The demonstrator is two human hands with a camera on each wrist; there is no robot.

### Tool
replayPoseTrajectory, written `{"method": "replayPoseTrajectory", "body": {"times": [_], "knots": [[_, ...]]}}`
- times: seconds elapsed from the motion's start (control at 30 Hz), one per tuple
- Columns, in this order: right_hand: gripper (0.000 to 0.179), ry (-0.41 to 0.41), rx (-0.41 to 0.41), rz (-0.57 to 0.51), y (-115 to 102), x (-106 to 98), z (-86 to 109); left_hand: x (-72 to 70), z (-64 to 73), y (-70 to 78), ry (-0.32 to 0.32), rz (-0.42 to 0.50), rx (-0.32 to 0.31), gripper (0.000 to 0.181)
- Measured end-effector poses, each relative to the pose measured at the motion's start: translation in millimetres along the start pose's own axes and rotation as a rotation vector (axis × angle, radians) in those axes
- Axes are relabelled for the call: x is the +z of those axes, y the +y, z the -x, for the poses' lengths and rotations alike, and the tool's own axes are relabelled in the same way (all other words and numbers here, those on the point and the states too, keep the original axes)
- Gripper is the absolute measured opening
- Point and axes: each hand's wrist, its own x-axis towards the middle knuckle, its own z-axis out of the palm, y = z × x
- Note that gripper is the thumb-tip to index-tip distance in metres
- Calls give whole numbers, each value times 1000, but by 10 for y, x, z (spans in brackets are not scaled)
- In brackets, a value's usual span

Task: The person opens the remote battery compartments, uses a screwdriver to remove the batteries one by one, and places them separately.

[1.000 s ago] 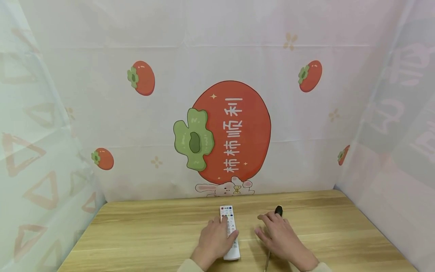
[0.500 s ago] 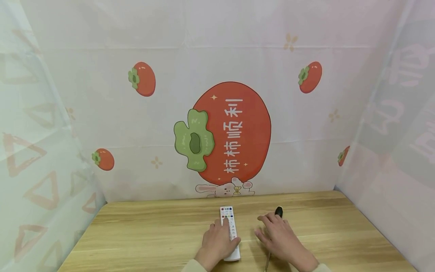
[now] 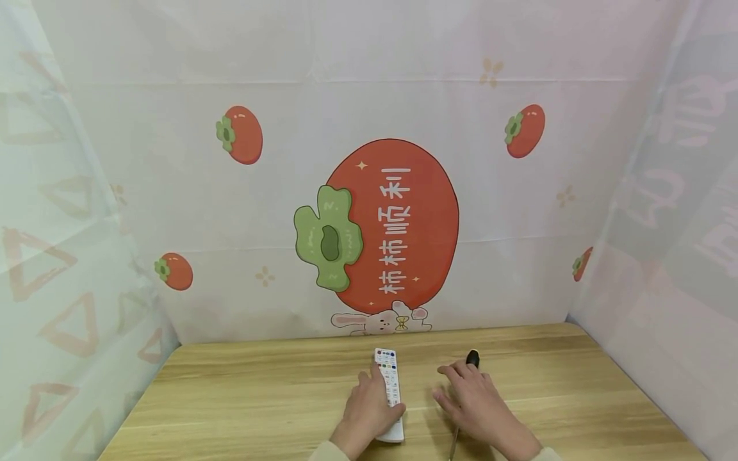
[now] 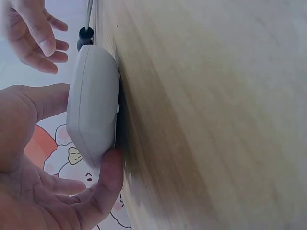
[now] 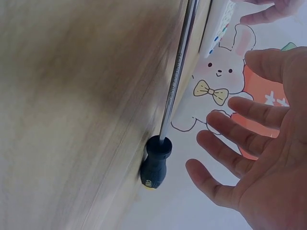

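My left hand (image 3: 367, 408) grips a white remote control (image 3: 393, 416) by its sides, thumb on the right edge and fingers along the left. In the left wrist view the remote's near end (image 4: 93, 100) shows between thumb and fingers, close over the tabletop, with a fingertip (image 4: 112, 167) curled at its lower edge. To the right, my right hand (image 3: 480, 404) hovers with fingers spread over a screwdriver. The black handle (image 5: 156, 165) and metal shaft (image 5: 176, 79) of that screwdriver lie on the wood, apart from the fingers in the right wrist view.
A wooden table (image 3: 248, 397) bears both things. Behind it stands a white backdrop (image 3: 277, 192) printed with persimmons and a rabbit, and pale printed side sheets (image 3: 651, 282) close in left and right.
My left fingers have slid from the remote's top to its left side and now grip it. The remote has turned slightly, its near end shifting left. The right hand and screwdriver stay put.
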Motion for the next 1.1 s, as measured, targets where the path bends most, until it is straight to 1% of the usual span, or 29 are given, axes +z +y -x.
{"method": "replayPoseTrajectory", "body": {"times": [0.33, 0.43, 0.5, 0.63, 0.73, 0.87, 1.1], "knots": [[33, 17, -39, 0, 25, 15, 6, -14, -31, -13, -25, 59, -31, 109], [33, 19, -51, -1, 33, 14, 8, -14, -37, -21, -13, 68, -35, 109], [33, 23, -57, 0, 35, 13, 10, -16, -36, -23, 7, 52, -32, 107], [33, 31, -65, 0, 32, 13, 10, -13, -25, -31, 66, -33, -1, 97], [33, 35, -68, 0, 30, 15, 12, -17, -15, -32, 95, -78, 22, 90], [33, 34, -66, 2, 30, 11, 16, -25, -1, -19, 102, -106, 35, 88], [34, 7, -58, -6, 31, 15, 9, 0, 14, 3, 90, -144, 62, 91]]}}
